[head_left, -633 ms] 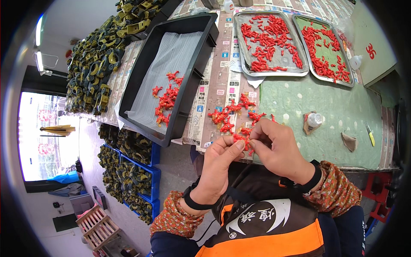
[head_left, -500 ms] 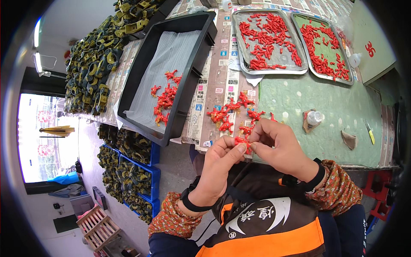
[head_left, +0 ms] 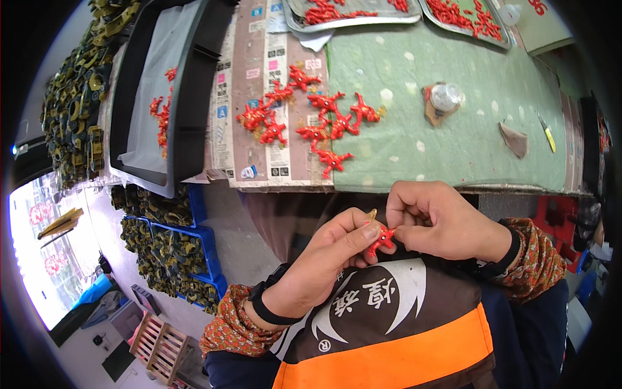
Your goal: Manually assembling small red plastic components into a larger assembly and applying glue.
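Observation:
A small red plastic figure with splayed limbs and a yellowish translucent tip is held between my hands, just off the table's near edge and over my apron. My left hand pinches its body between thumb and fingers. From the other side, the thumb and fingertips of my right hand close on one of its limbs; the exact contact is partly hidden by the fingers. Several similar red figures lie loose on the table beyond my hands.
A black tray lined with white sheet holds more red figures at left. Metal trays of red parts stand at the back. On the green cloth are a small clear bottle, a brown scrap and a yellow-handled knife. Blue crates stand below left.
My hands have come back from over the table's edge toward my body with the red figure, which now shows more fully. The whole view has shifted, so the table sits higher in it.

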Demonstrator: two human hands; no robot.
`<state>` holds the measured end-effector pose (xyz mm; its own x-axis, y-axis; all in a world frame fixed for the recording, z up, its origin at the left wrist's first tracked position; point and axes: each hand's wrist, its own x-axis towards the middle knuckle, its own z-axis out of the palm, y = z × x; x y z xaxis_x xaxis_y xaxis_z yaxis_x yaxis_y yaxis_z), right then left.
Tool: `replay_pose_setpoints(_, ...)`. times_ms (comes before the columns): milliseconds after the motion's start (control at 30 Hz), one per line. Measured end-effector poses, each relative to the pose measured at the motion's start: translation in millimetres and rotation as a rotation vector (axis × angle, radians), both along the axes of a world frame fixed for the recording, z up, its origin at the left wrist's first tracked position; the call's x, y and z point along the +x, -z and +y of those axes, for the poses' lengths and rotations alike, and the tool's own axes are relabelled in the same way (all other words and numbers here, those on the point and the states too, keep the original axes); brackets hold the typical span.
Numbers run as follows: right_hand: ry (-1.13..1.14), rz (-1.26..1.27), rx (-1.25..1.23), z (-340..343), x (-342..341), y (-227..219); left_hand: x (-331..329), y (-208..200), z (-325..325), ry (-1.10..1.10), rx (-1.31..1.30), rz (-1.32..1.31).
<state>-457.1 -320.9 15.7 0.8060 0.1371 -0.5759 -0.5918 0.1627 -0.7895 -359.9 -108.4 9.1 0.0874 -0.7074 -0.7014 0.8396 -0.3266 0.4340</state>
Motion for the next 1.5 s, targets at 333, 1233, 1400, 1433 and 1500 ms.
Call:
replay_pose_setpoints(333,-0.062,0.078,0.025,-8,-36,21,-29,26,2,0.153,0.017,-0.063)
replay_pose_setpoints(1233,-0.013,0.058,0.041,4,-63,47,-59,40,1,0.036,-0.044,-0.08)
replay_pose_setpoints(1400,-0.01,0.072,0.055,6,-64,48,-60,40,1,0.03,-0.04,-0.074)
replay_pose_setpoints(1433,-0.006,0.085,0.063,6,-64,48,-60,40,1,0.031,-0.041,-0.074)
replay_pose_setpoints(1500,-0.002,0.099,0.07,6,-64,47,-62,42,2,0.032,-0.042,-0.074)
